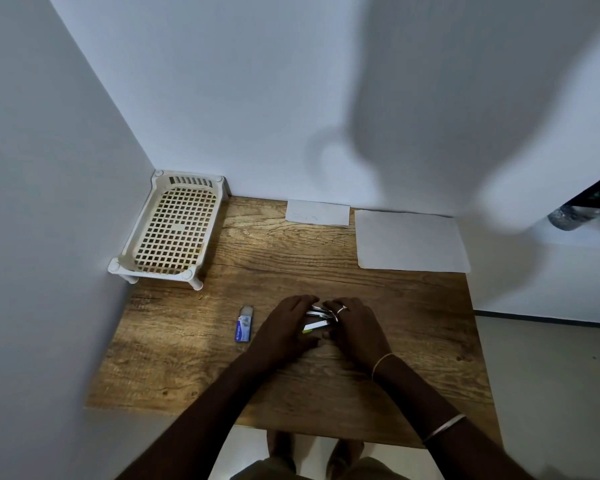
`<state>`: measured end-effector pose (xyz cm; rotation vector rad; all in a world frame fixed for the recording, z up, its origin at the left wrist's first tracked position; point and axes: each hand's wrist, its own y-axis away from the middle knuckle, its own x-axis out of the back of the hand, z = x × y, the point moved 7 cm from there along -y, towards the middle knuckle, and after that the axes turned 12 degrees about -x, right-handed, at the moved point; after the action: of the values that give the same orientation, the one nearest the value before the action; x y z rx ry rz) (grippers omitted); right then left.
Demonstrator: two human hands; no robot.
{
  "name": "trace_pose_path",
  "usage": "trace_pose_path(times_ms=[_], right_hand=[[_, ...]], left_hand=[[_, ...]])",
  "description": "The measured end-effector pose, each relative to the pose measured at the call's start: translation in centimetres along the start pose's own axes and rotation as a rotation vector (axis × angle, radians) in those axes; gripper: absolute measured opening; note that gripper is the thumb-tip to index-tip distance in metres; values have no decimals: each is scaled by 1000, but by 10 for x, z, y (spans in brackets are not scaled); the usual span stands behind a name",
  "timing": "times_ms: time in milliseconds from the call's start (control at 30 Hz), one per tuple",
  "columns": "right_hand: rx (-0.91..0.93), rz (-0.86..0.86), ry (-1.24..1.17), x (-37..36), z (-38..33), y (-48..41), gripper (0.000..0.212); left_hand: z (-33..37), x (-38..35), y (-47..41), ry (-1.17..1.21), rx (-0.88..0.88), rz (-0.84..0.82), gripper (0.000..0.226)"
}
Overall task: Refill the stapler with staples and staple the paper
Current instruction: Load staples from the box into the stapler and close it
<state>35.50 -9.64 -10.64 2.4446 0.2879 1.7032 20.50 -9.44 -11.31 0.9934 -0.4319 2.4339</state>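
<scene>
Two bare feet show under the near table edge. Two hands meet at the middle of the wooden table [187, 368]. Left hand [286, 332] and right hand [352, 329] both curl around one stapler [317, 318], fingers closed over its ends; only metal parts and a white-yellow strip show between them. Whether the stapler is open, can't tell. Right hand wears one ring; right arm has two bands, one at the wrist, one further up. One small blue staple box [245, 327] lies flat just left of the left hand, not touching. Farther back: one cream lattice tray [174, 230] in the left corner, one small white card [317, 212] by the wall, one larger paper sheet [411, 240] at right rear, well apart from the hands.
</scene>
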Motion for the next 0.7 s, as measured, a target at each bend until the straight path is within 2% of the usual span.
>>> trace_pose_path(times_ms=[133, 400, 700], right_hand=[[14, 15, -43, 7, -1, -1, 56], [-24, 78, -140, 36, -10, -31, 46], [-90, 99, -95, 57, -17, -118, 61]], left_hand=[[4, 4, 0, -37, -25, 49, 79], [7, 35, -29, -106, -67, 161, 54], [-30, 68, -100, -231, -19, 105, 51]])
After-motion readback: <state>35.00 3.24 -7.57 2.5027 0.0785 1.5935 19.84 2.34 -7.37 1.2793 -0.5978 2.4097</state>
